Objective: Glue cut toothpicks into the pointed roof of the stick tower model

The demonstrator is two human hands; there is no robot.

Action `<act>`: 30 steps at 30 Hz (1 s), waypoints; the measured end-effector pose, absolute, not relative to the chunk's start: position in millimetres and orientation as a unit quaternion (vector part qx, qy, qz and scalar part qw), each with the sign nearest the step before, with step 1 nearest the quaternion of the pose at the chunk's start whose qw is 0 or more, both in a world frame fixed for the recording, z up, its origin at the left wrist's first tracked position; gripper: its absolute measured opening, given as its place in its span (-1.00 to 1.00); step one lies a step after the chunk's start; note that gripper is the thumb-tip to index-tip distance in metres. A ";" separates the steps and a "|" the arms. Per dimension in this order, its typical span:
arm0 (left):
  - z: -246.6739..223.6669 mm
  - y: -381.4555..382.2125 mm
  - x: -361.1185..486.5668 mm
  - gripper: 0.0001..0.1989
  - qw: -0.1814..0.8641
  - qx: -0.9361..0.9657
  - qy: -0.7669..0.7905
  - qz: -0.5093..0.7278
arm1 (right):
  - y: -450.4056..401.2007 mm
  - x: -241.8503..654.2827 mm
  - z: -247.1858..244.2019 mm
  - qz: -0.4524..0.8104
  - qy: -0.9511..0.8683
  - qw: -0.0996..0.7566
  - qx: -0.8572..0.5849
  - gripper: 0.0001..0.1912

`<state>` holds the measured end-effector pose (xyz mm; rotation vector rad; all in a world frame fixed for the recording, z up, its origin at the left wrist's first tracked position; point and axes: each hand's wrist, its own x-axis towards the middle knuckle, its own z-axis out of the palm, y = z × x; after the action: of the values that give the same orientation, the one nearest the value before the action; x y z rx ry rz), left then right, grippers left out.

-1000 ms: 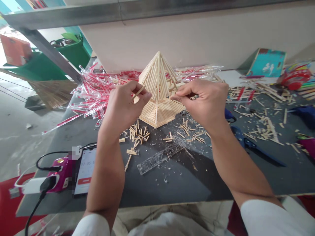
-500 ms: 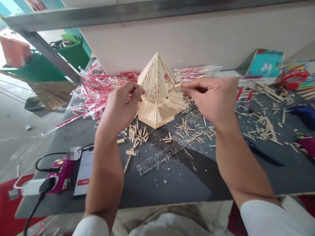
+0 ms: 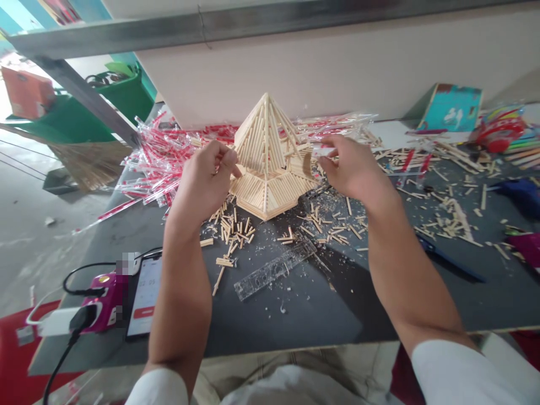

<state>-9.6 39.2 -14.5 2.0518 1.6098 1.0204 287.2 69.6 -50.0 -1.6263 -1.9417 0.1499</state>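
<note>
A model building made of thin wooden sticks [image 3: 266, 140] stands upright on the table, with a pointed, many-sided roof over a wider sloping base. My left hand [image 3: 208, 177] is at its left side, fingers curled in and thumb against them. Its fingertips meet the model's left edge, and what they hold, if anything, is hidden. On the other side, my right hand [image 3: 352, 169] is a little apart from the model, thumb and forefinger spread with nothing visible between them. Short cut sticks [image 3: 236, 229] lie in front of the model.
A clear ruler [image 3: 274, 270] lies nearer me. Red-and-clear plastic wrappers [image 3: 158, 160] pile up behind on the left. At the left edge are a phone [image 3: 143, 298] and a purple power strip [image 3: 103, 301] with cables. A dark blue tool [image 3: 451, 260] and stick scraps [image 3: 451, 222] lie right.
My right hand has moved slightly away from the model, and its pinched fingers have parted. My left hand has shifted a little left and down along the model's side.
</note>
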 end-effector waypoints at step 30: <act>12.3 18.7 -0.8 -0.65 0.139 0.673 0.569 0.452 | 26.6 275.7 -5.3 0.113 -0.748 0.247 -0.606 -0.78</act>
<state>-0.8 18.7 12.3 1.9444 1.6456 1.3051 275.7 26.6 -5.3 -1.6512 -2.0393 0.3080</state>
